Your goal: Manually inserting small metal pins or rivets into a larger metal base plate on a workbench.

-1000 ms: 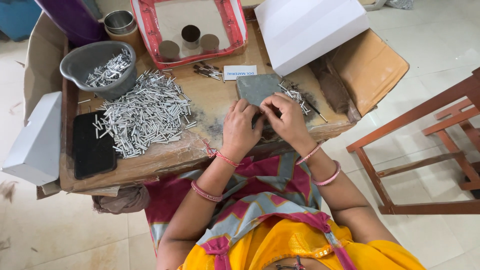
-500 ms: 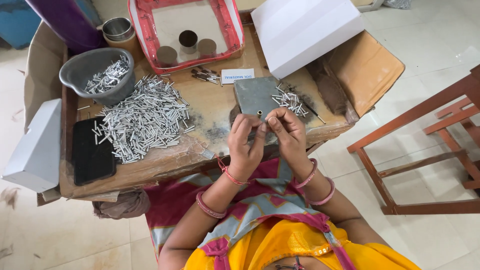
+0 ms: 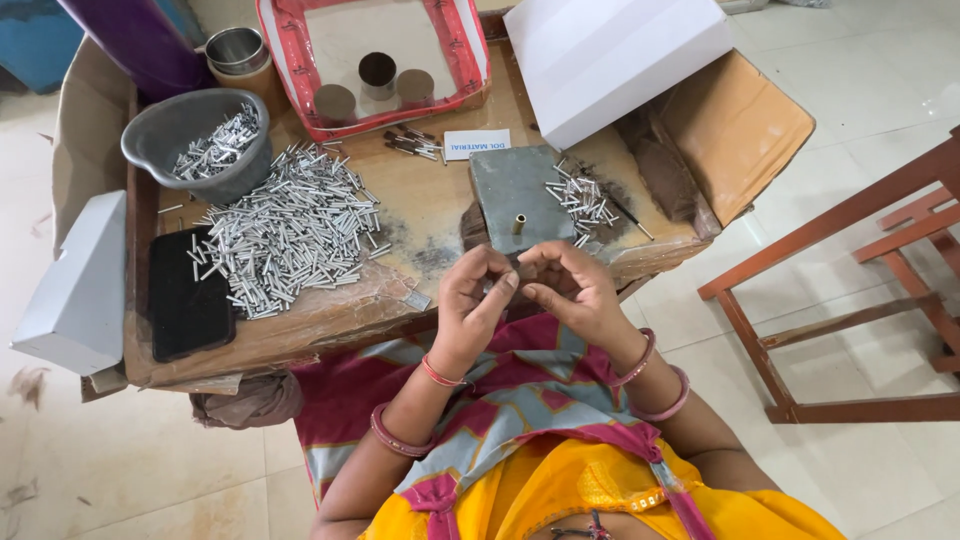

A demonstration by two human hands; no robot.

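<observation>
My left hand and my right hand meet fingertip to fingertip just in front of the table's near edge. Together they pinch a small metal piece, mostly hidden by the fingers. Just beyond them a grey metal block lies on the table with a short brass pin standing on it. A small heap of thin metal tubes rests on the block's right side. To the left spreads a large pile of silver tubes.
A grey bowl holds more tubes at the back left, beside a steel cup. A black phone, a red-rimmed tray, a white box and a white label lie around. A wooden frame stands on the right.
Both hands have drawn back from the grey block toward my body, fingertips still together. The brass pin on the block, covered before, now shows.
</observation>
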